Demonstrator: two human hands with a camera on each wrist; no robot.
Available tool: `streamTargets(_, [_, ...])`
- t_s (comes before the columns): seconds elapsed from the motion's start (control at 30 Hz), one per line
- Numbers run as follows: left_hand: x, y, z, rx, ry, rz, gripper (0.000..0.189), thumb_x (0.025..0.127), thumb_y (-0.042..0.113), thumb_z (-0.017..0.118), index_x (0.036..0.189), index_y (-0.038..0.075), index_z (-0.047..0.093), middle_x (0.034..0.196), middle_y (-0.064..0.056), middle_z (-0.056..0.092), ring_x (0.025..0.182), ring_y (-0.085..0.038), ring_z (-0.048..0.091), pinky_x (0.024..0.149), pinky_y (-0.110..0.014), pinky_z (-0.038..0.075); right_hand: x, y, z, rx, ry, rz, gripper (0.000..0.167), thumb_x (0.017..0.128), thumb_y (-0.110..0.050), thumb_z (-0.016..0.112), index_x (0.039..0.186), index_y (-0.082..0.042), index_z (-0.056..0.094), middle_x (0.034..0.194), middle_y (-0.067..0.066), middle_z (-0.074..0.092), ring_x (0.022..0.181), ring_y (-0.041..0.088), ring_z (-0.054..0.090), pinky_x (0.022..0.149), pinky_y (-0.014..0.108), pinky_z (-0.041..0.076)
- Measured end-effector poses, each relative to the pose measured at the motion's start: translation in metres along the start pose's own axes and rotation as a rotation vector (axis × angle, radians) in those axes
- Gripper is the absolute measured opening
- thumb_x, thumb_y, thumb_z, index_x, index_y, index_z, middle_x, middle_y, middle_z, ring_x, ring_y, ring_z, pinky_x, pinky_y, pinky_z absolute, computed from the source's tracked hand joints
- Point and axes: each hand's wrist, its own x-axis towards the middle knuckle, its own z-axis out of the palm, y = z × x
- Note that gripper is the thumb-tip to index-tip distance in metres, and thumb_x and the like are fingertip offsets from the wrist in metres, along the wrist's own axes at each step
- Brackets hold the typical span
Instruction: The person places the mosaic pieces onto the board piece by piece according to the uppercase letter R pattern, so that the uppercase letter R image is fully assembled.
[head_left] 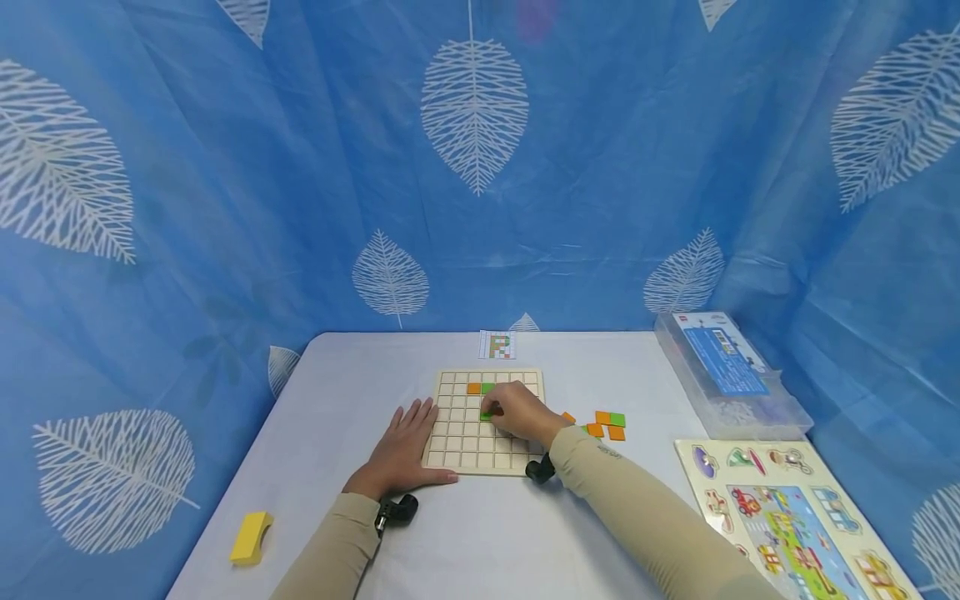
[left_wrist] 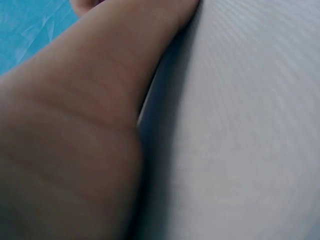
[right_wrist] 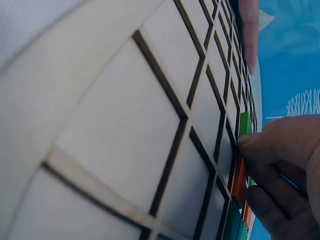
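Fingers (right_wrist: pixel 272 187) of the right hand (head_left: pixel 521 412) are curled into a pinch, pretty much closed up, and they've got hold of a green tile (head_left: pixel 486 417) around the middle of a wooden grid board (head_left: pixel 457 443). Can't tell if that one is sitting fully down in its cell, the hand covers too much. A bit further up, near the board's far edge, an orange tile (head_left: pixel 474 388) and a second green tile (head_left: pixel 488 388) sit side by side in the grid.

Left hand (head_left: pixel 405 446) is just lying flat along the board's left edge, fingers straight and a little apart, gripping nothing, thumb stretched out by the near corner. The left wrist view is blurry, so not much help there.

Off to the right of the board there's a scatter of loose tiles (head_left: pixel 617 433), orange and green, some partly behind the right arm. Past the far edge lies a small printed card (head_left: pixel 497 345) with a coloured pattern. Further right: a clear plastic box (head_left: pixel 727 417) and a picture puzzle (head_left: pixel 802 533). Yellow block (head_left: pixel 251 538) way over left. All of it's on a white counter (head_left: pixel 465 550), blue leaf-print curtain (head_left: pixel 480 242) behind.
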Motion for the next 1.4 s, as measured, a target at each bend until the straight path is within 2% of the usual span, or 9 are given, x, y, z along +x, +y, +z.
streamTargets(0.2, [0.002,-0.002,0.002,0.021,0.008,0.006,0.132,0.078,0.092,0.060,0.167,0.002,0.022,0.173,-0.014,0.016,0.159,-0.032,0.010,0.126,-0.052,0.007,0.002,-0.001,-0.001,-0.014,-0.002,-0.026,0.016,0.091,0.009,0.077,0.098,-0.006,0.080,0.098,0.004,0.073,0.089,0.016,0.069,0.079,0.030,0.058])
streamTargets(0.57, [0.002,-0.002,0.003,0.017,0.007,0.008,0.133,0.077,0.093,0.059,0.167,0.002,0.022,0.173,-0.014,0.017,0.159,-0.032,0.010,0.126,-0.053,0.007,0.006,-0.007,-0.003,-0.008,-0.037,0.121,0.021,0.090,0.009,0.078,0.102,-0.007,0.081,0.102,0.002,0.074,0.094,0.016,0.069,0.082,0.030,0.058])
streamTargets(0.97, [0.001,-0.002,0.001,-0.001,0.006,0.011,0.132,0.078,0.092,0.060,0.167,0.002,0.022,0.173,-0.014,0.016,0.159,-0.033,0.010,0.126,-0.053,0.006,0.008,-0.014,-0.004,0.004,-0.046,0.145,0.022,0.090,0.011,0.076,0.104,-0.005,0.080,0.104,0.005,0.074,0.095,0.018,0.069,0.084,0.033,0.057])
streamTargets(1.17, [0.001,-0.002,0.003,0.010,0.011,0.008,0.132,0.077,0.092,0.061,0.167,0.002,0.023,0.173,-0.014,0.017,0.159,-0.033,0.010,0.126,-0.053,0.006,0.006,-0.013,-0.003,-0.009,-0.018,0.137,0.026,0.085,0.015,0.077,0.104,-0.003,0.078,0.104,0.007,0.074,0.097,0.022,0.070,0.085,0.036,0.059])
streamTargets(1.4, [0.002,-0.003,0.004,0.001,0.011,0.005,0.132,0.077,0.091,0.062,0.167,0.003,0.023,0.173,-0.013,0.017,0.159,-0.032,0.009,0.126,-0.052,0.005,-0.002,-0.008,-0.007,0.026,0.004,0.128,0.025,0.088,0.011,0.078,0.109,-0.002,0.078,0.109,0.007,0.074,0.104,0.025,0.071,0.090,0.036,0.058])
